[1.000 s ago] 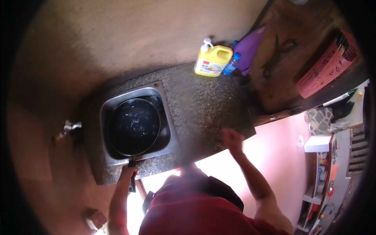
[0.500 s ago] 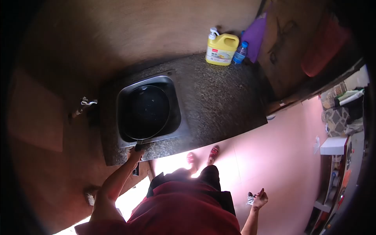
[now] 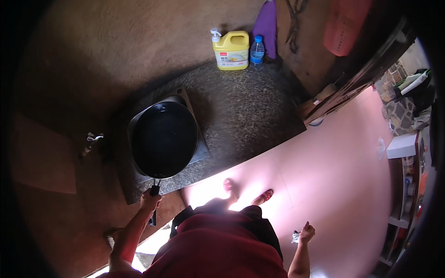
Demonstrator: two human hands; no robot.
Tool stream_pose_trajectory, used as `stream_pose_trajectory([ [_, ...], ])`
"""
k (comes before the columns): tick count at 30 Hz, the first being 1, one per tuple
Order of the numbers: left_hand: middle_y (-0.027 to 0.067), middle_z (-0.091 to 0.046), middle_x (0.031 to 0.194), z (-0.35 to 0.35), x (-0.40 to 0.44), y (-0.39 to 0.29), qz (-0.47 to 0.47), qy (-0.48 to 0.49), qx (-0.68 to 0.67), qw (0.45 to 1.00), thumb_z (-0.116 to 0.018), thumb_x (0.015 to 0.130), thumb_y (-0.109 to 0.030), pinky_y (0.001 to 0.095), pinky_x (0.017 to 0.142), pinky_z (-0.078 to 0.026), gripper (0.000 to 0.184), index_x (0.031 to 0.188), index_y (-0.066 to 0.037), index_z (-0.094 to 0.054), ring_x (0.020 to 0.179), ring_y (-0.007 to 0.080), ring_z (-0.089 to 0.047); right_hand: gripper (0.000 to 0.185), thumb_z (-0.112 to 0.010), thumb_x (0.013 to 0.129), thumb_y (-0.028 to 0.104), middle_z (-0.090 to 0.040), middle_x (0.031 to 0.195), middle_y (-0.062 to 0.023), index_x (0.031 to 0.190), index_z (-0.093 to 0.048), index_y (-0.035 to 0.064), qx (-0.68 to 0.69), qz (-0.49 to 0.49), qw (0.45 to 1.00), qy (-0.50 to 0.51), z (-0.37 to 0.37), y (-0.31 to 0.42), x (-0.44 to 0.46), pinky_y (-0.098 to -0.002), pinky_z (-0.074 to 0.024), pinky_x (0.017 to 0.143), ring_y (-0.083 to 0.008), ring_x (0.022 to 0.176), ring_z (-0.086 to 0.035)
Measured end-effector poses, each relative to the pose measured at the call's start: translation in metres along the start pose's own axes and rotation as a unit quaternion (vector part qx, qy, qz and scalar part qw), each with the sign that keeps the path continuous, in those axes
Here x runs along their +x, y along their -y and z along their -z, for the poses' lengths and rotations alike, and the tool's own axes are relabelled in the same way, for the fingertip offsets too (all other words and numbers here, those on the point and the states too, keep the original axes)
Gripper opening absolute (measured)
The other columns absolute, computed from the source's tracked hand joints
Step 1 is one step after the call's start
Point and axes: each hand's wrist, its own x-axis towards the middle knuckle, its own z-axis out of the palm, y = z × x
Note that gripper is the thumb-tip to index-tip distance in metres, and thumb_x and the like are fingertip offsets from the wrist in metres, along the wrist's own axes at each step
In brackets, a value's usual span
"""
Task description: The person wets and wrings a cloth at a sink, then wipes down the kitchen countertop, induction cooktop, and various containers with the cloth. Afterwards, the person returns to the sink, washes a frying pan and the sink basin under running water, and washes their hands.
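A black frying pan [image 3: 164, 139] is raised over the sink [image 3: 202, 150] and covers most of its basin. My left hand [image 3: 150, 201] is closed around the pan's black handle, in front of the counter's edge. Off to the right, over the pink floor, my right hand [image 3: 306, 232] is closed on a small silvery crumpled wad [image 3: 295, 236] that looks like a steel scourer. Only part of that wad shows beside the fingers.
A yellow pump jug [image 3: 231, 52] and a blue-capped water bottle [image 3: 257, 51] stand at the back of the speckled stone counter [image 3: 250, 111]. A tap [image 3: 92, 139] juts from the wall at left. Purple cloth [image 3: 265, 30] and a red basket [image 3: 345, 28] hang at back right.
The pan has come up out of the sink basin, and my left hand has moved slightly down and left with its handle. My right hand stays in about the same place. The view has turned.
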Motion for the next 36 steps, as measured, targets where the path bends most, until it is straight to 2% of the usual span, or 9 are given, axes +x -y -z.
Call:
stream_pose_trajectory([
  [5,0.0025,-0.049,0.052,-0.027,-0.021,-0.029,-0.019,0.037,-0.013,0.999,-0.062,0.065,-0.003,0.0268,0.038,-0.038,0.013,0.073,-0.003,-0.052,0.04,0.0111,-0.046,0.048,-0.054,0.089,0.036,-0.06,0.054,-0.0153,0.059,-0.061,-0.0007,-0.011,-0.013,1.0,0.001,0.0,0.026,0.008,-0.0453,-0.0454,0.053,-0.0318,0.049,-0.058],
  [9,0.0027,-0.05,0.052,-0.053,-0.028,-0.05,-0.043,0.068,-0.004,0.997,-0.063,0.066,-0.004,0.0268,0.039,-0.038,0.013,0.074,-0.004,-0.053,0.041,0.011,-0.047,0.049,-0.054,0.089,0.036,-0.059,0.053,-0.0147,0.057,-0.06,0.0001,0.017,0.009,1.0,0.001,0.014,0.04,0.015,-0.0443,-0.0449,0.051,-0.0311,0.048,-0.057],
  [12,0.0029,-0.05,0.052,-0.079,-0.028,-0.063,-0.047,0.085,-0.008,0.995,-0.063,0.067,-0.004,0.0269,0.038,-0.038,0.012,0.073,-0.004,-0.053,0.041,0.0113,-0.047,0.046,-0.057,0.089,0.031,-0.055,0.052,-0.0184,0.057,-0.057,-0.0019,0.062,0.009,0.998,0.005,0.024,0.025,0.022,-0.0473,-0.0398,0.048,-0.0356,0.046,-0.053],
  [18,0.0024,-0.047,0.049,-0.133,-0.01,-0.06,-0.061,0.136,-0.006,0.989,-0.063,0.066,-0.004,0.027,0.035,-0.033,0.012,0.068,-0.005,-0.051,0.036,0.0127,-0.043,0.044,-0.058,0.087,0.031,-0.056,0.055,-0.0205,0.059,-0.058,-0.0023,0.042,-0.024,0.998,-0.049,0.044,-0.052,0.018,-0.0457,-0.0414,0.048,-0.0369,0.049,-0.056],
  [22,0.0007,-0.041,0.044,-0.155,0.02,-0.051,-0.062,0.139,-0.052,0.987,-0.06,0.066,-0.004,0.0273,0.03,-0.029,0.016,0.057,-0.008,-0.047,0.031,0.0138,-0.04,0.044,-0.056,0.085,0.04,-0.06,0.065,-0.0203,0.064,-0.064,0.0021,-0.046,-0.155,0.986,-0.036,0.087,-0.064,0.001,-0.0464,-0.0486,0.059,-0.0388,0.061,-0.06],
  [24,0.002,-0.043,0.043,-0.168,0.029,-0.056,-0.098,0.131,-0.039,0.986,-0.059,0.064,-0.009,0.0282,0.03,-0.031,0.018,0.051,-0.007,-0.046,0.031,0.0159,-0.042,0.041,-0.057,0.085,0.041,-0.062,0.067,-0.018,0.067,-0.065,0.0048,0.008,-0.235,0.972,-0.021,0.118,-0.062,-0.002,-0.0465,-0.0494,0.061,-0.0383,0.064,-0.061],
  [25,0.0034,-0.039,0.038,-0.174,0.017,-0.073,-0.13,0.089,0.069,0.985,-0.058,0.063,-0.011,0.0323,0.031,-0.035,0.018,0.048,-0.006,-0.05,0.029,0.0188,-0.041,0.039,-0.057,0.084,0.042,-0.064,0.069,-0.0154,0.07,-0.067,0.0067,-0.006,-0.253,0.967,-0.024,0.109,-0.089,-0.003,-0.0461,-0.0502,0.062,-0.0372,0.067,-0.062],
  [28,0.0049,-0.041,0.05,-0.244,0.051,-0.111,-0.196,0.063,0.14,0.968,-0.058,0.066,-0.017,0.0348,0.04,-0.034,0.017,0.061,-0.008,-0.044,0.042,0.02,-0.04,0.034,-0.059,0.081,0.038,-0.066,0.071,-0.0147,0.07,-0.067,0.0072,-0.002,-0.295,0.955,-0.023,0.043,-0.078,0.039,-0.0454,-0.0516,0.066,-0.0366,0.069,-0.063],
  [36,0.0089,-0.044,0.083,-0.419,0.022,-0.206,-0.287,0.225,0.19,0.912,-0.055,0.073,-0.034,0.0413,0.066,-0.033,0.039,0.096,-0.015,-0.03,0.077,0.023,-0.039,0.025,-0.056,0.075,0.022,-0.067,0.09,-0.0199,0.09,-0.065,0.0043,0.096,-0.342,0.934,0.039,-0.016,-0.161,0.056,-0.0422,-0.0517,0.077,-0.0346,0.086,-0.064],
])
